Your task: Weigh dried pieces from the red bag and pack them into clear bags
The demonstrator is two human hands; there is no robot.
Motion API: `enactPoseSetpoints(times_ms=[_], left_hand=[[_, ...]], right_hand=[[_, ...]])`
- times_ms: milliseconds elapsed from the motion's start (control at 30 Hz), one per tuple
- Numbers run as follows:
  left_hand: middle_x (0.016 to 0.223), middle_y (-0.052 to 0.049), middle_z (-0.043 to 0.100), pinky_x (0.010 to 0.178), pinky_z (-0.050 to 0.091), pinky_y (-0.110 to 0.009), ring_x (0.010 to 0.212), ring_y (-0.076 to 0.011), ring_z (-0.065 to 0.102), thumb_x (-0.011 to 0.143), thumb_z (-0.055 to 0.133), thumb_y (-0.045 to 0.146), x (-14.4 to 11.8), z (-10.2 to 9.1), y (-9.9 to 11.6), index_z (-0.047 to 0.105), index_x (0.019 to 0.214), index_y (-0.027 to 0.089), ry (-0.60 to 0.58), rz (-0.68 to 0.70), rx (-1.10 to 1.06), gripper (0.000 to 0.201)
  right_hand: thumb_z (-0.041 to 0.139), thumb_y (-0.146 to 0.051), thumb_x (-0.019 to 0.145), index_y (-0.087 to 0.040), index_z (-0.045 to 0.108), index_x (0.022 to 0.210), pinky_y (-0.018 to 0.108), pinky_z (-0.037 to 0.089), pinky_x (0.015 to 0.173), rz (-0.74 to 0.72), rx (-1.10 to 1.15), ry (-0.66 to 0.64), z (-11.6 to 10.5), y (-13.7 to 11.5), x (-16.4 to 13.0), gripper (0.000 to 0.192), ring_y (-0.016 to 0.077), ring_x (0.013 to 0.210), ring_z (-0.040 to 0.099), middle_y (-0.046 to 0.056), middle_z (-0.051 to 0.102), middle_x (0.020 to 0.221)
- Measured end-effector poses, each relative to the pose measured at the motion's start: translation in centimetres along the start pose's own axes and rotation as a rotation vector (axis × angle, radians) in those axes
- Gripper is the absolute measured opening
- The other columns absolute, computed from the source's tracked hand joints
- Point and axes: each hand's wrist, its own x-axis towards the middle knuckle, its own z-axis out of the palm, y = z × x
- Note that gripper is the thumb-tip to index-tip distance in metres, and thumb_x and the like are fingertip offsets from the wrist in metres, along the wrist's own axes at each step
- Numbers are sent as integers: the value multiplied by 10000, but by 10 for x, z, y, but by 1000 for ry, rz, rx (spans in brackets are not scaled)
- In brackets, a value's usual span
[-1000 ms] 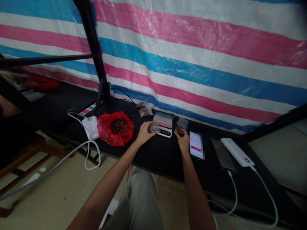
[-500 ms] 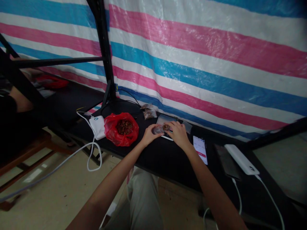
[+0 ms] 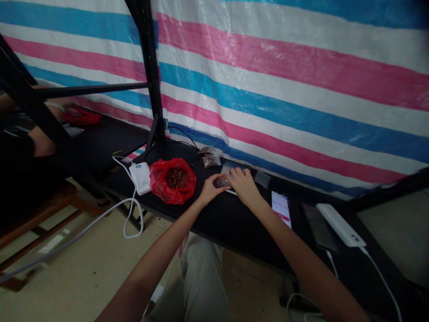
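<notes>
Clear plastic is what we hold now: a small bag [image 3: 221,181] pinched between both hands over the near edge of the scale [image 3: 231,169]. A second ago our right hand [image 3: 244,187] lay apart at 3 o'clock of the scale, on a loose bag beside the phone [image 3: 280,208]; it has since crossed over and now meets our left hand [image 3: 210,188] on the bag, fingers touching. The left hand has hardly shifted. We judge that the two hands are now working the bag's mouth, though the dim light hides whether it is open or sealed. Dark bits seem to sit inside it.

At 9 o'clock of the hands lies the red bag [image 3: 173,180], open, with brown pieces in it. Beyond it, a white box [image 3: 141,177] with its cable. At 11 o'clock of the scale lie two filled bags [image 3: 210,157] by the striped tarp [image 3: 288,80]. A power bank [image 3: 340,218] rests at 3 o'clock on the table [image 3: 228,223].
</notes>
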Motion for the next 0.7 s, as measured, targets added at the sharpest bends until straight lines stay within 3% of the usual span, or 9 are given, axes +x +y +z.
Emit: enactPoseSetpoints(times_ms=[167, 300, 433, 533, 633, 700], left_hand=[[1008, -79, 641, 865, 450, -338, 923, -194, 591, 624, 727, 383, 0, -2, -1, 606, 1021, 151, 37, 80, 119, 475], [971, -70, 648, 844, 446, -330, 914, -200, 584, 664, 689, 411, 26, -3, 2, 618, 1022, 170, -18, 178, 234, 438], [1039, -83, 638, 886, 419, -330, 969, -214, 570, 693, 650, 438, 74, 13, 11, 606, 1064, 163, -154, 273, 366, 463], [1081, -94, 623, 933, 387, -373, 1038, -245, 541, 685, 657, 415, 102, 35, 11, 608, 1074, 173, -350, 280, 527, 462], [1164, -139, 572, 1021, 237, -531, 1165, -318, 443, 626, 706, 400, 109, 51, 8, 610, 1071, 166, -518, 246, 705, 512], [1283, -175, 471, 1034, 128, -597, 1252, -339, 340, 636, 696, 424, 102, 50, 12, 546, 1166, 156, -492, 249, 726, 613]], right_hand=[[414, -130, 856, -159, 536, 1122, 356, 258, 702, 10, -83, 4, -1, 2, -3, 294, 251, 894, 446, 112, 571, 996], [428, -160, 858, -184, 512, 1167, 363, 253, 733, 189, -86, 89, -1, 16, -19, 321, 248, 925, 438, 108, 565, 1063], [470, -255, 855, -207, 499, 1191, 374, 241, 780, 423, -18, 202, 8, 33, -51, 341, 251, 970, 444, 106, 567, 1098], [474, -289, 853, -215, 512, 1177, 374, 240, 775, 524, 18, 213, 21, 38, -78, 334, 242, 944, 474, 91, 589, 1073], [477, -308, 849, -219, 532, 1152, 374, 247, 772, 559, 42, 174, 32, 34, -99, 321, 239, 930, 497, 78, 609, 1045], [469, -329, 849, -218, 546, 1133, 369, 257, 765, 550, 70, 155, 37, 30, -105, 314, 240, 930, 510, 73, 619, 1031]])
